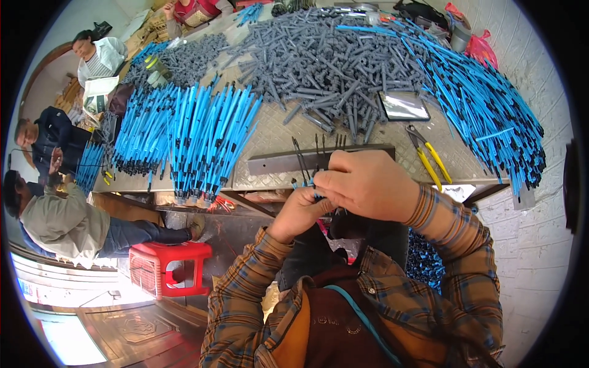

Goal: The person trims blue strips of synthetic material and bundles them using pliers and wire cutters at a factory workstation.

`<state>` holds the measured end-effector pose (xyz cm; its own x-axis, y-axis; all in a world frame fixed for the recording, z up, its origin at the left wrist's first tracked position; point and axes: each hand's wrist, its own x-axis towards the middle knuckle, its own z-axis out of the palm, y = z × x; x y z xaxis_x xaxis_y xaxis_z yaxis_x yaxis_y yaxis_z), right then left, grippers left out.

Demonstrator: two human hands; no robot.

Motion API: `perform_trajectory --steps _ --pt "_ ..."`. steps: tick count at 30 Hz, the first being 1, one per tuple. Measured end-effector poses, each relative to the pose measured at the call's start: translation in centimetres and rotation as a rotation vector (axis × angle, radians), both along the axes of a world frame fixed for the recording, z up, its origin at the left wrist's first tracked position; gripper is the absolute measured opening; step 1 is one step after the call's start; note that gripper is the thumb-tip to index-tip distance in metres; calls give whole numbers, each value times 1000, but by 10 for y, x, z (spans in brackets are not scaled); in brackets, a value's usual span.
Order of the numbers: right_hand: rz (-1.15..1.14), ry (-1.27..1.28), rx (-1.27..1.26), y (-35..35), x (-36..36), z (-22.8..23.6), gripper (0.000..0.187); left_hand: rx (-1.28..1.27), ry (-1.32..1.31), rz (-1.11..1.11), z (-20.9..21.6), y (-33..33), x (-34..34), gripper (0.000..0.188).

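Observation:
My two hands meet just in front of the table's near edge. My left hand [302, 213] is closed, with its fingertips around thin blue-and-black rods [299, 161] whose ends poke out beside the fingers. Over it, my right hand [371, 187] pinches at the same spot; its fingers hide what lies between them. Right behind the hands lies a long grey metal bar [270, 164], with several thin dark pins [324, 145] standing up along it. To the right of my right hand rest pliers with yellow handles [427, 167].
A big heap of grey plastic plugs [343, 55] covers the table's back. Bundles of blue, black-tipped rods lie left [211, 135] and right [491, 104]. A dark-framed flat panel [404, 106] lies near the heap. A red stool [172, 267] and other people are at left.

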<state>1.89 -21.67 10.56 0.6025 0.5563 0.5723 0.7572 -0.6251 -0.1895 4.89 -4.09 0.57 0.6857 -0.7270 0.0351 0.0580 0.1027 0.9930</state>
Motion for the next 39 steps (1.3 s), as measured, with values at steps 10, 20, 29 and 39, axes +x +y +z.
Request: perform_trajectory --steps 10,20,29,39 --pt "-40 -104 41 18 9 -12 12 -17 -63 124 1 -6 -8 10" --pt "-188 -117 50 -8 23 13 11 -8 -47 -7 10 -4 -1 15" --pt "-643 231 -413 -247 119 -107 10 -81 10 -45 6 -8 9 20" --pt "-593 192 -300 -226 110 -102 7 -105 83 -98 10 -3 7 22"
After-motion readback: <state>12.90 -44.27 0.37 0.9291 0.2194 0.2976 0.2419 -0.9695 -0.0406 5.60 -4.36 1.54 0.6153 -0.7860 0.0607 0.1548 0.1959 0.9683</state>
